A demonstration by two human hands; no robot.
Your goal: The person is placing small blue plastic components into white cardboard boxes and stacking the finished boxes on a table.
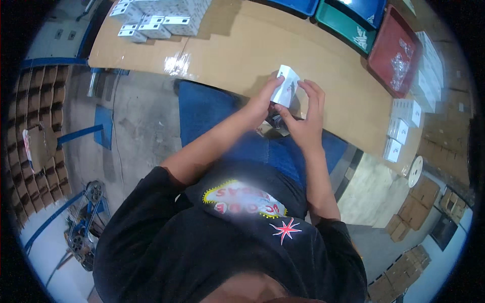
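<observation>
White box (287, 88): we see it between both hands, tilted, near the table's front edge.
Left hand (262, 100): we mark it gripping the box's left side, thumb near the top.
Right hand (309, 121): we mark fingertips on the right side, thumb at the lower end; narrow grip.
Table (237, 55): brown top; we note a box stack (169, 24) far left, a red tray (385, 35) and green tray (336, 21) far right.
Slip risk: we judge that one loose grip could drop the box off the front edge.
Crush risk: we think hard squeezing could crease the walls, if it's thin card.
Edge boxes (398, 130): we think a bump could knock these off the right side.
Box inside: hidden; we can't tell full or empty.
Dark thing (279, 122): below the hands, partly covered; we can't identify it.
Blue tray (299, 5): cut off at the top.
Clear pieces (400, 66): too small for us to name.
</observation>
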